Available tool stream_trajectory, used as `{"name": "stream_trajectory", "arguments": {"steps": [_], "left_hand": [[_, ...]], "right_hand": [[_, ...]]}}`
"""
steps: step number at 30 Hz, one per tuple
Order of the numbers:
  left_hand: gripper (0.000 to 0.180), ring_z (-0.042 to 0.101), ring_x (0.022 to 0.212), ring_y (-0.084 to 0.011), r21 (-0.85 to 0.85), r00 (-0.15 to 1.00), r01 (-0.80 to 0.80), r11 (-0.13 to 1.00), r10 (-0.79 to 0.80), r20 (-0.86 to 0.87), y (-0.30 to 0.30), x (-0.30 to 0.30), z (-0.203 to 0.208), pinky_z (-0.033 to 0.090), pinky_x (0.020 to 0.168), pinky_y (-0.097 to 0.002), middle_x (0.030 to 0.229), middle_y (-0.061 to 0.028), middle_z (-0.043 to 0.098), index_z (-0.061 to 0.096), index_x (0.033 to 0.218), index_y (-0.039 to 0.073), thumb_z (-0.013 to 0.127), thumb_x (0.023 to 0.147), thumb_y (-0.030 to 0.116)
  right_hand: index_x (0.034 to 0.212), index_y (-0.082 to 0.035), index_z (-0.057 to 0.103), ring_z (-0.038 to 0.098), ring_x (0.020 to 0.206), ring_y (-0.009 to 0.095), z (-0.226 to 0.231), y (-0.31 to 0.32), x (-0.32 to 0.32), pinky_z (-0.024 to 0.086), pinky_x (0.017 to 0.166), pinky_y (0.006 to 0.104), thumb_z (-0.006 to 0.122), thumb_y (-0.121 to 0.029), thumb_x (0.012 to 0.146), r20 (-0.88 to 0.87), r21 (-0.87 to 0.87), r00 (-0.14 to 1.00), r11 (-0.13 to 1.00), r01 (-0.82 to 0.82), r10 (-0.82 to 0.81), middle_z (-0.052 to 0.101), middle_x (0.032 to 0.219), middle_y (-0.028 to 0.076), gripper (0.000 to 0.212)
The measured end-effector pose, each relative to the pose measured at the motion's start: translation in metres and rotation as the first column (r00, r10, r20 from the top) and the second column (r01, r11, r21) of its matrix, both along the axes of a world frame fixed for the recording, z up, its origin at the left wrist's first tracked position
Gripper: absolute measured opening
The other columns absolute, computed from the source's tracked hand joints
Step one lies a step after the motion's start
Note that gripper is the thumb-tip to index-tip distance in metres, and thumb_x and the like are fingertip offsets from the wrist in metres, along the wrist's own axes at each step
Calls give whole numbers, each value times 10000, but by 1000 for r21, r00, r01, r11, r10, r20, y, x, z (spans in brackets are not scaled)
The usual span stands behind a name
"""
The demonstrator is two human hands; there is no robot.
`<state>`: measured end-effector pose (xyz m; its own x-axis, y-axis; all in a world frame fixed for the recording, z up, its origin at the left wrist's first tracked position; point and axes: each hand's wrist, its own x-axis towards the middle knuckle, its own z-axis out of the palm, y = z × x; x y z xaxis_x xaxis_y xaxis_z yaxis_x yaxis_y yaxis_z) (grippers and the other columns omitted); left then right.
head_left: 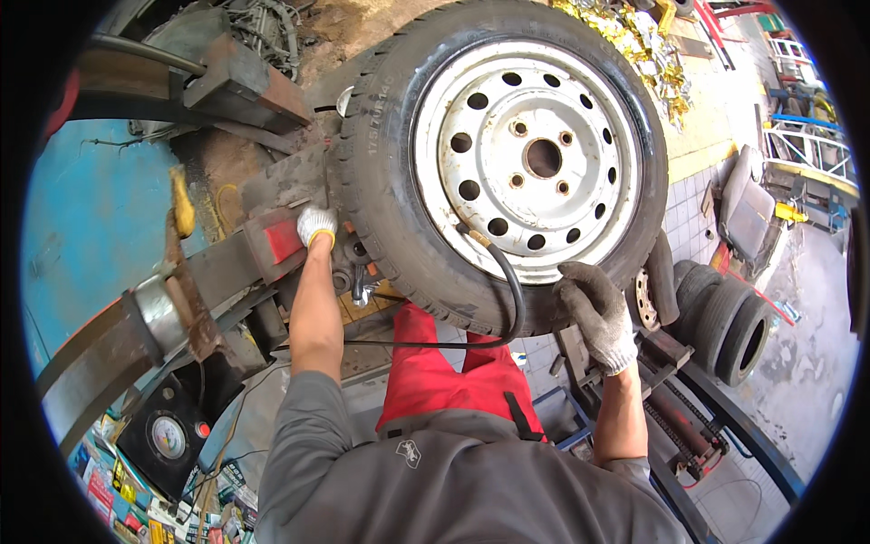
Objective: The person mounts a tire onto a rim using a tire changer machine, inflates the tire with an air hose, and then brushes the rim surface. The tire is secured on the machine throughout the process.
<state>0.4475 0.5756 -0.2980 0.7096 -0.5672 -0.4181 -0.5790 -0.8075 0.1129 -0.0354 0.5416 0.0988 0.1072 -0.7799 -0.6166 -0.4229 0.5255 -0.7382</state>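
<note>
A mounted tyre with a worn white steel wheel lies before me, its face turned up toward me. A black air hose runs across in front of my legs and loops up to the rim's lower left, where its brass-coloured end meets the wheel. My right hand, in a soiled knit glove, rests with fingers extended on the tyre's near right sidewall, by the rim edge. At the tyre's left, my left hand, in a white glove, is closed on the machine beside a red block; what its fingers hold is hidden.
A metal machine arm extends at the left, near a blue panel. Lower left are a round pressure gauge and assorted small boxes. Several loose tyres stand at the right, below a grey seat. Crumpled gold foil lies far right.
</note>
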Motion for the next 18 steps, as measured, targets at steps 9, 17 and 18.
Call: {"name": "stream_trajectory", "arguments": {"steps": [9, 17, 18], "left_hand": [[252, 772, 879, -305, -354, 957, -96, 930, -11, -289, 79, -97, 337, 602, 814, -397, 936, -195, 783, 756, 1029, 30, 780, 854, 209], [166, 700, 753, -158, -534, 589, -202, 821, -334, -736, 126, -217, 488, 593, 707, -334, 901, -111, 720, 692, 981, -30, 746, 895, 102], [165, 694, 763, -150, -580, 644, -91, 809, -396, -655, 124, -223, 499, 592, 705, -334, 926, -113, 722, 690, 986, -31, 744, 902, 100]], "right_hand": [[1332, 13, 691, 722, 999, 184, 44, 44, 41, 580, 900, 337, 750, -180, 1018, 211, -245, 925, 933, -263, 316, 769, 1111, 137, 374], [1322, -10, 691, 743, 902, 239, 50, 101, 71, 590, 807, 363, 696, -286, 1063, 359, -149, 697, 775, -614, 621, 756, 996, 147, 378], [1300, -10, 698, 734, 835, 204, 54, 102, 66, 590, 760, 351, 688, -285, 1070, 374, -69, 697, 768, -636, 611, 750, 948, 124, 358]]}}
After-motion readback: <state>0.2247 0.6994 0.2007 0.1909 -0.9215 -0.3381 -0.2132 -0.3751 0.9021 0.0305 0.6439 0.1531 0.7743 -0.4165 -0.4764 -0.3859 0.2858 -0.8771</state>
